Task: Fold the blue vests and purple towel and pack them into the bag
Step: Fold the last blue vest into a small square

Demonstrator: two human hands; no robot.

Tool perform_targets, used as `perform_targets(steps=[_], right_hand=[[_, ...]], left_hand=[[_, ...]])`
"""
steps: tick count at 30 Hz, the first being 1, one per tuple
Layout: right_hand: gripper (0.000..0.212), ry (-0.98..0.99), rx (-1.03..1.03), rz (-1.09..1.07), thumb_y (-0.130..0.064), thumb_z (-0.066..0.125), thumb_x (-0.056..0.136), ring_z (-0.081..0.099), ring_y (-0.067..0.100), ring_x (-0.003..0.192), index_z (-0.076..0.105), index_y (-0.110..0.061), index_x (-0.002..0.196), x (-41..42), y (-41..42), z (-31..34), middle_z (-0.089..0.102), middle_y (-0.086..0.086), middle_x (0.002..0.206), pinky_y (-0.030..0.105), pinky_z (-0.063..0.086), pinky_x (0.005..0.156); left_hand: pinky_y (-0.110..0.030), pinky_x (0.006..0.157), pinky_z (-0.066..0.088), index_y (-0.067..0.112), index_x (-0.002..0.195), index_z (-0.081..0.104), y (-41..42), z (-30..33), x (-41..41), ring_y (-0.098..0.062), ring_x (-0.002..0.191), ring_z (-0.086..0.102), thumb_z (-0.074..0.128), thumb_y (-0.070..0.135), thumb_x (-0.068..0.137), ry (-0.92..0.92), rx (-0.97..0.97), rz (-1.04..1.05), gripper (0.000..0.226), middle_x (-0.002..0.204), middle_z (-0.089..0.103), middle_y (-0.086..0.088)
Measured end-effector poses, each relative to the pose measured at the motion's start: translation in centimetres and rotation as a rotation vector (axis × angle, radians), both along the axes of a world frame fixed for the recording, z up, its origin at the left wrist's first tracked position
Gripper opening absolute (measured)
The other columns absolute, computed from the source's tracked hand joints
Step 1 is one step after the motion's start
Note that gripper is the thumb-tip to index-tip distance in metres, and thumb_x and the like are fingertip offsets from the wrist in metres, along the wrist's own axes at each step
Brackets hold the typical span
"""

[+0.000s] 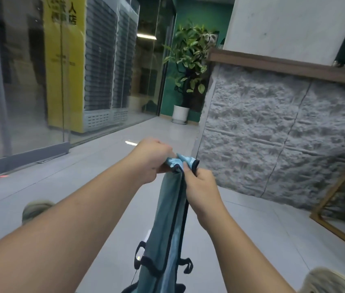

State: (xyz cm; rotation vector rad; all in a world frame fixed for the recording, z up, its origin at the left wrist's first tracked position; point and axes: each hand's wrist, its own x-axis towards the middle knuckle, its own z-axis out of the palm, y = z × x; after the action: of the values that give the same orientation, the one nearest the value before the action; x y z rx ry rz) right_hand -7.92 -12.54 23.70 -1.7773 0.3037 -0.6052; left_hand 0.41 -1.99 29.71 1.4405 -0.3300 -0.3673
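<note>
A blue vest with black trim hangs straight down in front of me, held up by its top edge. My left hand grips the top of the vest at its left side. My right hand pinches the top at its right side, close beside the left hand. The light blue patterned ends of the straps stick up between the two hands. Black loops hang from the vest's lower part. No towel and no bag show in the head view.
A grey stone-faced counter with a wooden ledge stands to the right. A wooden frame leans at the far right. Glass wall on the left, a potted plant at the back. My shoes stand on grey floor tiles.
</note>
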Motion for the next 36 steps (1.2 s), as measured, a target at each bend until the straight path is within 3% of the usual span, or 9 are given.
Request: perform_targets(steps=[4,6,9,14,16,20,24,28,36], right_hand=[[0.074,-0.021,0.000,0.171,-0.086,0.060,0.076,0.067,0.020,0.099,0.077,-0.023,0.112,-0.8,0.0,0.5,0.076,0.006,0.107,0.039,0.049,0.088],[0.053,-0.010,-0.067,0.197,-0.057,0.082,0.075,0.072,0.021,0.105,0.074,-0.021,0.114,-1.0,-0.4,0.4,0.078,0.001,0.109,0.042,0.057,0.093],[0.015,0.020,-0.126,0.084,-0.009,0.068,0.086,0.074,0.032,0.093,0.074,-0.013,0.100,-0.7,-1.3,0.1,0.077,0.016,0.098,0.050,0.059,0.084],[0.032,0.009,-0.022,0.065,0.006,0.052,0.099,0.075,0.027,0.099,0.075,-0.015,0.103,-0.6,-2.5,1.0,0.080,0.007,0.101,0.043,0.058,0.094],[0.038,-0.021,0.049,0.093,0.007,0.048,0.102,0.074,0.021,0.097,0.074,-0.021,0.106,-0.7,-3.0,1.8,0.080,0.003,0.101,0.038,0.059,0.091],[0.037,-0.048,0.181,0.171,0.007,0.045,0.104,0.071,0.025,0.096,0.072,-0.017,0.110,-0.7,-3.5,2.7,0.076,0.007,0.102,0.047,0.055,0.098],[0.035,-0.031,0.192,0.156,0.007,0.045,0.104,0.072,0.027,0.097,0.071,-0.014,0.114,-0.2,-4.4,2.7,0.076,0.011,0.106,0.046,0.055,0.099],[0.034,-0.006,0.130,0.007,0.007,0.046,0.103,0.074,0.033,0.104,0.072,-0.014,0.109,0.2,-6.0,2.6,0.078,0.009,0.105,0.045,0.060,0.093],[0.033,0.070,0.127,-0.097,0.005,0.044,0.103,0.074,0.042,0.102,0.073,-0.009,0.108,0.7,-8.0,1.9,0.078,0.019,0.107,0.060,0.059,0.093]], left_hand=[[-0.029,0.048,0.058,0.002,0.087,0.058,-0.2,0.3,-1.2,-0.022,0.050,0.069,0.067,-0.012,0.090,0.025,-0.061,-0.046,0.017,0.078,0.065,-0.016],[-0.032,0.052,0.061,0.004,0.089,0.055,-0.4,0.3,-1.4,-0.023,0.051,0.070,0.065,-0.011,0.092,0.044,-0.102,-0.058,0.019,0.076,0.067,-0.015],[-0.031,0.060,0.062,0.005,0.098,0.053,-0.5,0.0,-1.2,-0.022,0.060,0.073,0.071,0.004,0.095,0.011,-0.193,-0.088,0.019,0.095,0.065,-0.019],[-0.039,0.077,0.061,0.010,0.125,0.056,0.0,-3.4,1.1,-0.030,0.094,0.070,0.073,0.045,0.091,0.145,-0.330,-0.132,0.051,0.116,0.065,-0.022],[-0.045,0.086,0.056,0.014,0.134,0.058,0.7,-6.3,2.4,-0.031,0.110,0.065,0.069,0.030,0.076,0.186,-0.297,-0.261,0.060,0.135,0.062,-0.023],[-0.053,0.104,0.052,0.006,0.135,0.063,1.5,-10.8,2.8,-0.037,0.117,0.067,0.056,-0.004,0.065,0.133,0.073,-0.632,0.071,0.128,0.069,-0.019],[-0.047,0.109,0.051,0.001,0.118,0.072,1.5,-11.2,3.3,-0.034,0.116,0.070,0.080,0.008,0.072,-0.042,0.417,-0.609,0.047,0.119,0.076,-0.014],[-0.038,0.103,0.054,0.005,0.122,0.070,2.9,-10.6,4.9,-0.029,0.115,0.072,0.077,0.001,0.086,0.016,0.350,-0.604,0.037,0.121,0.076,-0.012],[-0.038,0.086,0.061,0.002,0.116,0.074,4.2,-12.3,7.0,-0.033,0.102,0.074,0.073,-0.004,0.075,0.166,0.153,-0.678,0.041,0.120,0.072,-0.023]])
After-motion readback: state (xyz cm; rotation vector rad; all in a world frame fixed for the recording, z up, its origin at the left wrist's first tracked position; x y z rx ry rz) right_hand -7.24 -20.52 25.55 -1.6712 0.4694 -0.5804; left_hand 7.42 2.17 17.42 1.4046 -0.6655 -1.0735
